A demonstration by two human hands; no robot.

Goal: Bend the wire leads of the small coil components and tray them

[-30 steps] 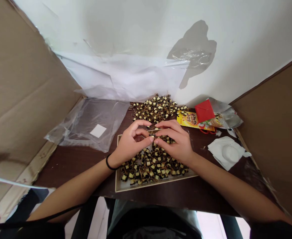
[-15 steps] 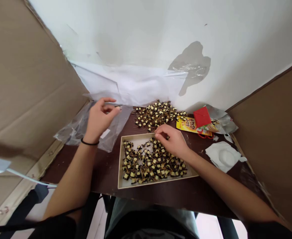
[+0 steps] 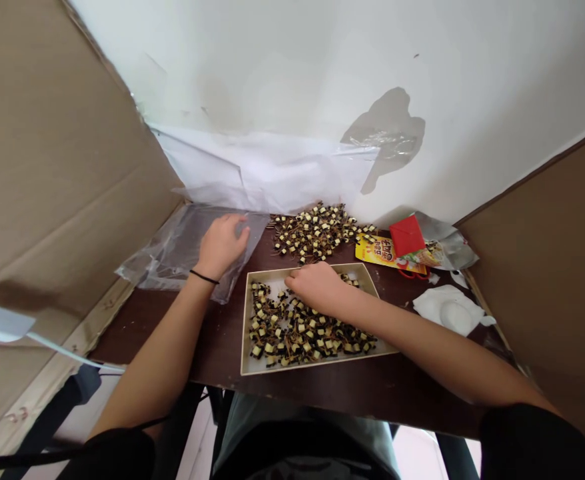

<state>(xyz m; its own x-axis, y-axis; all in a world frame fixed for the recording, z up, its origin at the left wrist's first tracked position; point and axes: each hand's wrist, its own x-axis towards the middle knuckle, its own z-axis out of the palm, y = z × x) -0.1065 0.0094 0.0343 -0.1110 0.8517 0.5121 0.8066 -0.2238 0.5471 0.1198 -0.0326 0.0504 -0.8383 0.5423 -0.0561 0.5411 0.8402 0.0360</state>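
Observation:
My left hand (image 3: pixel 224 245) is held over the right part of a clear plastic bag (image 3: pixel 172 243), thumb and forefinger apart, with nothing visible between them. My right hand (image 3: pixel 317 287) reaches across a shallow cream tray (image 3: pixel 243 347), its fingers pinched together above the back of it; whatever the fingertips hold is hidden. Inside the tray lie many small yellow-and-black parts with thin brown wire leads (image 3: pixel 302 330). Just behind the tray is a loose pile of the same parts (image 3: pixel 317 230).
To the right lie a yellow packet (image 3: pixel 372 250), a red paper envelope (image 3: pixel 406 235), a silver pouch (image 3: pixel 455 247), red-handled scissors (image 3: pixel 412 273) and a crumpled white wrapper (image 3: pixel 447 310). Cardboard panels (image 3: pixel 72 173) flank the dark table (image 3: pixel 217 353). A white cable (image 3: pixel 72 357) hangs at left.
My left hand has moved right and down, and its thumb and forefinger have come apart. My right hand has shifted left and lower, from the tray's back rim to over the tray.

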